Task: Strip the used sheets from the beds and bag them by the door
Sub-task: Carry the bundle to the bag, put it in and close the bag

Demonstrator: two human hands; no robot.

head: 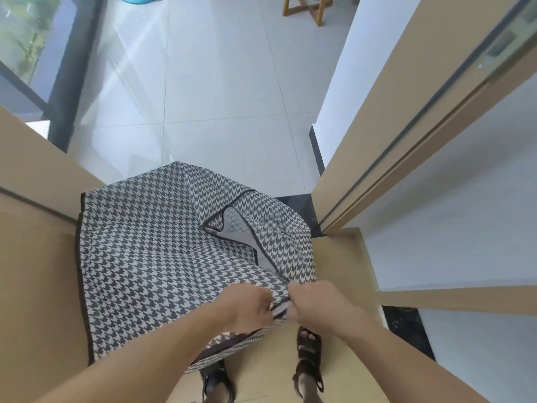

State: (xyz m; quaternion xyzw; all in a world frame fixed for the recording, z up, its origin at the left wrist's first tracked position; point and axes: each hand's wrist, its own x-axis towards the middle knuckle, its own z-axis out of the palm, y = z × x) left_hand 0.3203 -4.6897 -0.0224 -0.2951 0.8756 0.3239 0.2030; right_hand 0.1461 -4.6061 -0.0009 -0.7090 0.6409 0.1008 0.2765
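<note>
Left hand and right hand, close together, pinch the near edge of the houndstooth bag ahead

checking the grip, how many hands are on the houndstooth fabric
2: the left hand grips the near edge of the houndstooth fabric, and the right hand pinches the same edge just beside it. No other hand is in view.

Tan floor bears houndstooth bag, two sandalled feet; white tiles beyond doorway.
</note>
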